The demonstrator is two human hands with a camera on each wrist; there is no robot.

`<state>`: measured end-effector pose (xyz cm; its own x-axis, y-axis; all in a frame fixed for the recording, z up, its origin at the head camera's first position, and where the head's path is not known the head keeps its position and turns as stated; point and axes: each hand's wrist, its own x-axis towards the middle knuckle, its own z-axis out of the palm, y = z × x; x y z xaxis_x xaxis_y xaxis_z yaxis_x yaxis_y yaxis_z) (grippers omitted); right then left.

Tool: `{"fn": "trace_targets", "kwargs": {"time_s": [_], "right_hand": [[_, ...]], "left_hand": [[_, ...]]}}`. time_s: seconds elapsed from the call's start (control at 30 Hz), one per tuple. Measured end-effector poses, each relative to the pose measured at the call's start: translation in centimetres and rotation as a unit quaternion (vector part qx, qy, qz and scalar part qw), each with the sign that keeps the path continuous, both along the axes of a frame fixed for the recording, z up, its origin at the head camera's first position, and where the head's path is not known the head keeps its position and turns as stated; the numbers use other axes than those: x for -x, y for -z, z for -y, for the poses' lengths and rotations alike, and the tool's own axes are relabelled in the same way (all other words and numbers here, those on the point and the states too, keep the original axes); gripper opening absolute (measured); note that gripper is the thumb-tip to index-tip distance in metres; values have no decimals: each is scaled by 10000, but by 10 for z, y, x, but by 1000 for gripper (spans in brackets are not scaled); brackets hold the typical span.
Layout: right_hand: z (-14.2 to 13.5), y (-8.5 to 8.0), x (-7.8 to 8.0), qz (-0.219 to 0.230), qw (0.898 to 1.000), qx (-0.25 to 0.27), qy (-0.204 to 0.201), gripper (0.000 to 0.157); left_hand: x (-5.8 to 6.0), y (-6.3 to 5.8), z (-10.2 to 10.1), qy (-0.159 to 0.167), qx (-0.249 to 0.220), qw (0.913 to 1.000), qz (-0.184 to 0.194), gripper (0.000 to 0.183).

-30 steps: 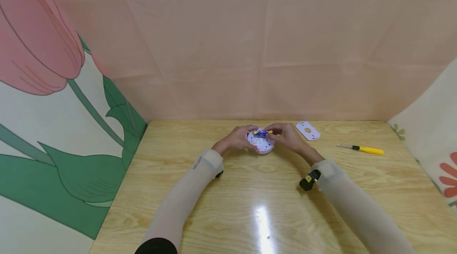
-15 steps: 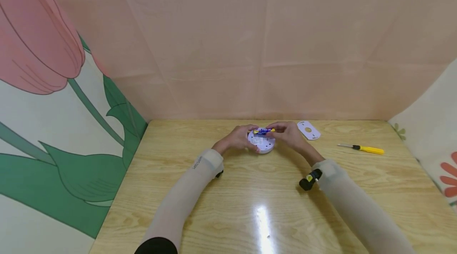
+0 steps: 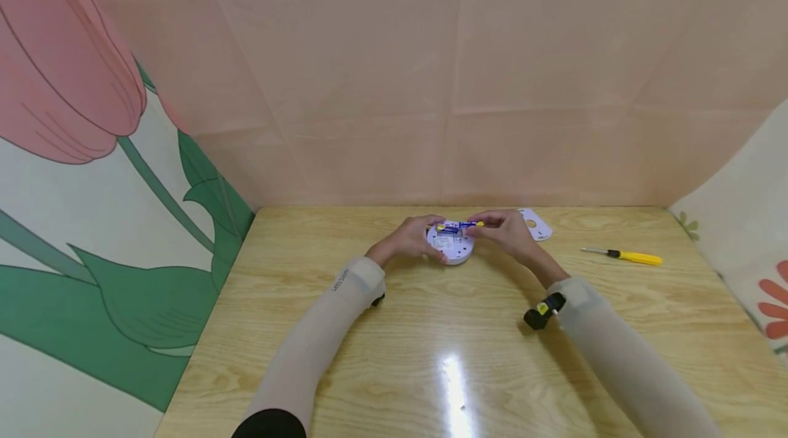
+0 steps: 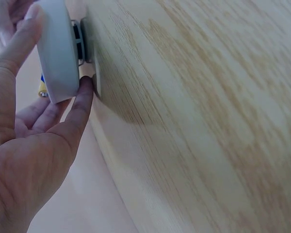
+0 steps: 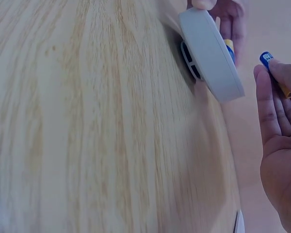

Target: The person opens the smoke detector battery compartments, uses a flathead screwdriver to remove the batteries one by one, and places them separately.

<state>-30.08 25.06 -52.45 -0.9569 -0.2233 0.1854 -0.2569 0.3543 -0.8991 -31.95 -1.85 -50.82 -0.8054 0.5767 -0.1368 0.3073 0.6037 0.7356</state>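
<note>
My left hand [image 3: 410, 238] grips a round white smoke alarm [image 3: 454, 254] by its rim, flat labelled back facing up. Its slotted dark front [image 5: 190, 59] points down, close over the table. A blue-and-yellow battery [image 4: 43, 88] shows at the alarm's back, along its far side. Just right of the alarm, my right hand [image 3: 507, 233] pinches another blue-and-yellow battery [image 5: 267, 60] between thumb and fingers. In the right wrist view, a gap separates this battery from the alarm. Part of the held battery is hidden by the thumb.
A white mounting plate [image 3: 540, 227] with a centre hole lies behind my right hand, partly covered by it. Farther right is a screwdriver [image 3: 640, 258] with a yellow handle. The wooden table [image 3: 394, 356] ends at a pink backdrop [image 3: 369, 82].
My right hand has moved a little to the right, drawing its battery away from the alarm and now covering part of the plate. The left hand and alarm have stayed almost still.
</note>
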Motion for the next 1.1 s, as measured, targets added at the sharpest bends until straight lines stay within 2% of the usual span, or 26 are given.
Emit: {"fn": "trace_targets", "kwargs": {"time_s": [0.27, 0.4, 1.1], "right_hand": [[-15, -2, -3, 161, 9986, 471, -169, 28], [-25, -2, -5, 206, 9975, 661, -122, 28], [-77, -7, -24, 214, 9985, 512, 16, 33]], "left_hand": [[-1, 2, 0, -38, -53, 10000, -18, 100], [-1, 3, 0, -51, -33, 10000, -18, 101], [-2, 2, 1, 35, -28, 9999, -128, 101]]}}
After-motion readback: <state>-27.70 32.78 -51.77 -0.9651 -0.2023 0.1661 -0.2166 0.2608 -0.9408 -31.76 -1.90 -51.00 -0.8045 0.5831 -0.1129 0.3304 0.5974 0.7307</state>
